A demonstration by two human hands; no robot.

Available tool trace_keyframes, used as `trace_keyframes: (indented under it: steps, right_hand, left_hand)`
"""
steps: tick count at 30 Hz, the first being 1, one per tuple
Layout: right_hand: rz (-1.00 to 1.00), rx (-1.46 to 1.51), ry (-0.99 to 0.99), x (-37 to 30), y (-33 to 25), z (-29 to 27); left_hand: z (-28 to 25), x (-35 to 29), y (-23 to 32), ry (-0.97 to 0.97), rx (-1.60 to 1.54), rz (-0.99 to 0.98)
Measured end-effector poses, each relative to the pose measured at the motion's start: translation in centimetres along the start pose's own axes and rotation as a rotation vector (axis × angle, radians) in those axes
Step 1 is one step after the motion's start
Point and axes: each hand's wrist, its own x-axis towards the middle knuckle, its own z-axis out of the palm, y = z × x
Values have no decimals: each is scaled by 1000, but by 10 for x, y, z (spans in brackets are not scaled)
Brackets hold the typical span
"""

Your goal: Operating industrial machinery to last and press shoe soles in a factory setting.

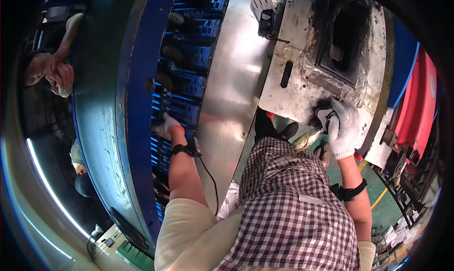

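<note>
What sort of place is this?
Most likely a factory or workshop floor: there's a long blue machine frame beside rows of mechanical parts, a stained, worn metal worktop, and a white work glove on the right hand.

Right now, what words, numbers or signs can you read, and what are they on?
None that I can read.
Black device: a pale patch on its face, too small to read.
Red panel: a grey oval, too blurred to read.
Checked apron: a pale strip, no writing I can make out.
</note>
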Motion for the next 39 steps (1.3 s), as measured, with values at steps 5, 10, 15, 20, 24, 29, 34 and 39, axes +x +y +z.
trace_keyframes:
  steps: [5,10,15,20,24,29,34,39]
  right_hand:
    - [25,14,-28,1,1,-1]
    - [23,-10,-62,1,-1,2]
    - [54,-22,-62,0,-6,1]
    - [75,47,-60,-6,2,6]
    - [120,66,-57,-7,0,-3]
    - [26,304,-78,9,-41,-35]
    - [221,990,-526,28,-97,-38]
    - [623,1495,-199,50,-77,-42]
  left_hand:
    - [29,107,-51,-865,-666,-417]
    - [40,144,-57,-1035,-603,-430]
    - [-13,107,-112,-1008,-1021,-485]
    - [-95,6,-143,-1328,-1519,-980]
    - [-171,-104,-99,-1507,-1092,-585]
    - [-174,-169,-36,-1914,-965,-18]
    - [-180,-238,40,-2296,-796,179]
    - [-209,-290,110,-1591,-302,1016]
